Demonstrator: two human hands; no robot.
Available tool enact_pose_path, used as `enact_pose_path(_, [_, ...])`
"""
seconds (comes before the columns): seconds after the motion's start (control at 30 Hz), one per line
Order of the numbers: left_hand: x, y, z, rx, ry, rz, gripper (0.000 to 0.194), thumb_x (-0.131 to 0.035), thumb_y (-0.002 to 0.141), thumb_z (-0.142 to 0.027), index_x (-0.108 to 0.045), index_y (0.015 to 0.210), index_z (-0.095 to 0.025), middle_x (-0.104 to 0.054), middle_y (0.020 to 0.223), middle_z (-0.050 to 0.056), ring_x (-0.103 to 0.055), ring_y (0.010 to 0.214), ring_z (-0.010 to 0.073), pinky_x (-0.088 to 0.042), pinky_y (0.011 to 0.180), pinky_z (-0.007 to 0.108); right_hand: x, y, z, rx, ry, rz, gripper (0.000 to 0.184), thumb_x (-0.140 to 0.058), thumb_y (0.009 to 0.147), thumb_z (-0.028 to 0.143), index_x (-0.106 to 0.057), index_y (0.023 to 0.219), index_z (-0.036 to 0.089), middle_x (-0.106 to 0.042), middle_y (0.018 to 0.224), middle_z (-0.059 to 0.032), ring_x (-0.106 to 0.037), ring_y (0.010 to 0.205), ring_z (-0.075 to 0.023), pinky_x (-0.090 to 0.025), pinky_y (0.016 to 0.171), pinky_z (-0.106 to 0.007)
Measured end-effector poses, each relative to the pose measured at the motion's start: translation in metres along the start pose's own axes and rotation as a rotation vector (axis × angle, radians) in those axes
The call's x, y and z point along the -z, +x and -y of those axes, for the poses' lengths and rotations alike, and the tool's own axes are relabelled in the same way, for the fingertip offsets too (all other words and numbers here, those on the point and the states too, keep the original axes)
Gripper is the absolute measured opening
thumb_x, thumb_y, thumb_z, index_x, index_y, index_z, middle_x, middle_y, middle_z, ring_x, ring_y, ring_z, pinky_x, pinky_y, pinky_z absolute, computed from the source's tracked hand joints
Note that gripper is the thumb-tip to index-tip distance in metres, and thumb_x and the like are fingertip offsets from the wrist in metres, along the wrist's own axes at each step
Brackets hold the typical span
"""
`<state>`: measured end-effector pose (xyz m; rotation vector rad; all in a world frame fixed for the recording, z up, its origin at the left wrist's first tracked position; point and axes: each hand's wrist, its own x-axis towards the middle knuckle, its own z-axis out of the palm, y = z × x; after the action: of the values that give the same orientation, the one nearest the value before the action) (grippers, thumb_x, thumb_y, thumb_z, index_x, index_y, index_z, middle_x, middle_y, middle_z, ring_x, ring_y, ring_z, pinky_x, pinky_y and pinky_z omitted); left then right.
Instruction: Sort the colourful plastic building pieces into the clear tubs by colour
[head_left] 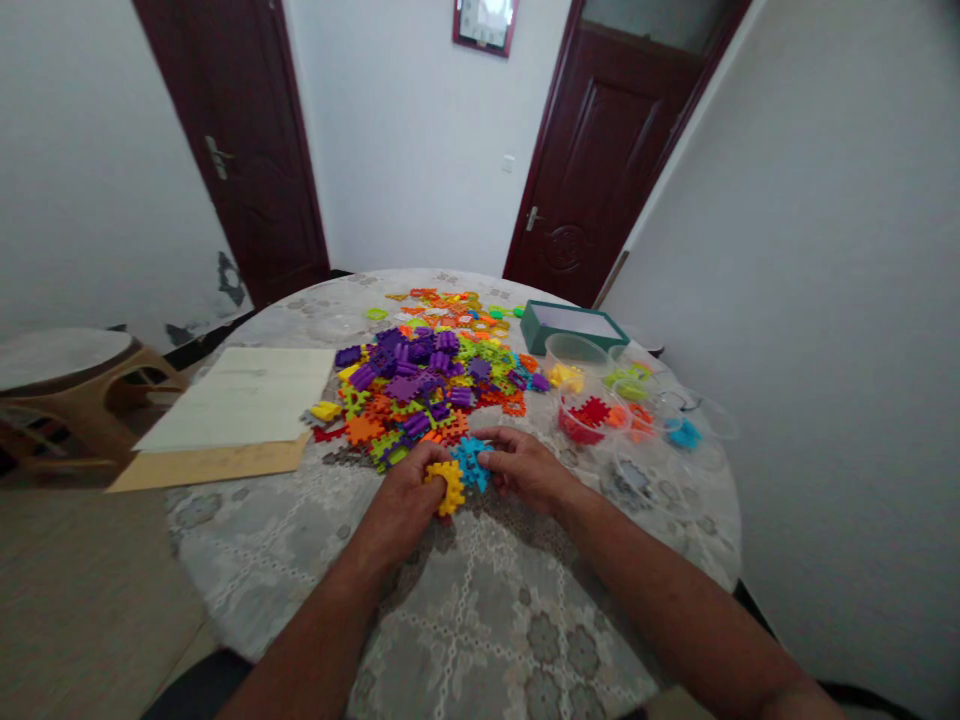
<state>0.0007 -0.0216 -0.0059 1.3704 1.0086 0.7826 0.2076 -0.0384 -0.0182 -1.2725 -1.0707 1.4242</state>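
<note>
Left hand [406, 499] — yellow piece [453, 486], right hand [531, 468] (blue piece [470, 461])

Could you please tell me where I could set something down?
The tablecloth is bare between the left forearm and right forearm, and between the left forearm and the tan sheet. It is crowded at the coloured pile and around the clear tubs.

No lettering, numbers or signs can be read here.
</note>
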Motion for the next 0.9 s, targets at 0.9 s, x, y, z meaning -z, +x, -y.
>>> enact_pose_path(0.9, [0.004, 0.008, -0.002, 0.219, -0.494, -0.001, 0.064, -0.067, 0.061, -0.009, -0.068, 0.124, -0.021, -0.075, 0.121, 0.009, -0.074, 0.102, 0.0244, -0.068, 0.089, 0.04, 0.34, -0.097, 0.072, 0.046, -0.993, -1.317, 0.034, -0.067, 0.075, 0.02, -0.078, 0.105, 0.011, -0.08, 0.099, -0.0147, -0.072, 0.086, -0.0227, -0.055, 0.083, -0.033])
